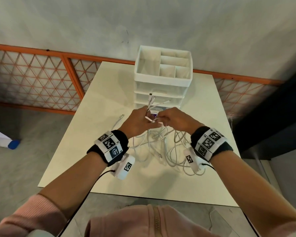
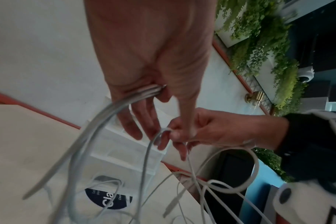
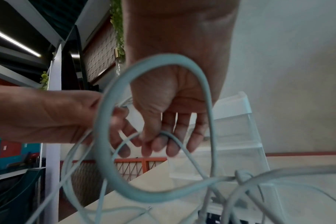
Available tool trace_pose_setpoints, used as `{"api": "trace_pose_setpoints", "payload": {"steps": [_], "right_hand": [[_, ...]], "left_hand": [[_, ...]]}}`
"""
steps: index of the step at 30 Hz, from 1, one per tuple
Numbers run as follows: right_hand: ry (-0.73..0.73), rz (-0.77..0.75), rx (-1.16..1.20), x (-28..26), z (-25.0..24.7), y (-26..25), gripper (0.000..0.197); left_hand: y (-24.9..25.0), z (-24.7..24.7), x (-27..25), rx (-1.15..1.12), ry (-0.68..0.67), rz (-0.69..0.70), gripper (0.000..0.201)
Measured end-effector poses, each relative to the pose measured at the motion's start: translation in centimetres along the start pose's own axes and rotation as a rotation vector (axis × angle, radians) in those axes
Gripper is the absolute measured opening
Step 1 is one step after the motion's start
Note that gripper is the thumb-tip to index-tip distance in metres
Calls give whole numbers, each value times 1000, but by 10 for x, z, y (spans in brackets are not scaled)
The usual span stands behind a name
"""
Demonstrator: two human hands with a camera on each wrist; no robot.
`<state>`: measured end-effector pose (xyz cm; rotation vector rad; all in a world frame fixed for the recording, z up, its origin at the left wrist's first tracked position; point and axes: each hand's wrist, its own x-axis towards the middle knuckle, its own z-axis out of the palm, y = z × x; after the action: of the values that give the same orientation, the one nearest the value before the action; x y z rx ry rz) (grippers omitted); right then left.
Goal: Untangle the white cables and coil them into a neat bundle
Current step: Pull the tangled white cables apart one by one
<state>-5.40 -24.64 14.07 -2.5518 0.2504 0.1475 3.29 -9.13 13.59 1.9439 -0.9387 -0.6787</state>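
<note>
A tangle of white cables lies on the cream table, with strands rising into both hands. My left hand holds a bunch of strands; in the left wrist view they are clamped between thumb and palm. Several connector ends stick up past its fingers. My right hand meets it fingertip to fingertip and pinches one cable, which hooks over a finger. A wide cable loop hangs in front of the right wrist camera.
A white drawer organiser with open top compartments stands at the table's far edge, just beyond my hands. One loose cable lies left of them. The table ends near my body; an orange lattice railing runs behind.
</note>
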Motion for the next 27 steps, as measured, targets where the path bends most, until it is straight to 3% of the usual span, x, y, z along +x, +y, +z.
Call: {"api": "trace_pose_setpoints", "payload": {"steps": [3,7,10,13,16,20,23,25,27], "right_hand": [[110,5,116,-3,3,6,19],[-94,91,34,-10,12,30,14],[-150,201,9,-23,22,57,19],[-245,314,-133,-35,28,78,23],[-265,369,-239,-42,31,88,19],[-148,346,-255,-37,29,85,23],[1,284,-251,-25,16,72,24],[68,206,-238,-16,5,56,24],[101,107,-124,-11,-7,34,26]], "left_hand": [[-9,-4,2,15,76,54,44],[-7,-20,6,34,354,205,50],[-7,-47,7,71,553,270,51],[-12,-74,4,78,718,244,45],[-15,-88,-1,87,806,169,26],[-21,-86,-8,164,855,67,25],[-25,-84,-12,338,760,-79,24],[-22,-82,-12,370,703,-34,33],[-13,-75,-11,341,636,113,35]]}}
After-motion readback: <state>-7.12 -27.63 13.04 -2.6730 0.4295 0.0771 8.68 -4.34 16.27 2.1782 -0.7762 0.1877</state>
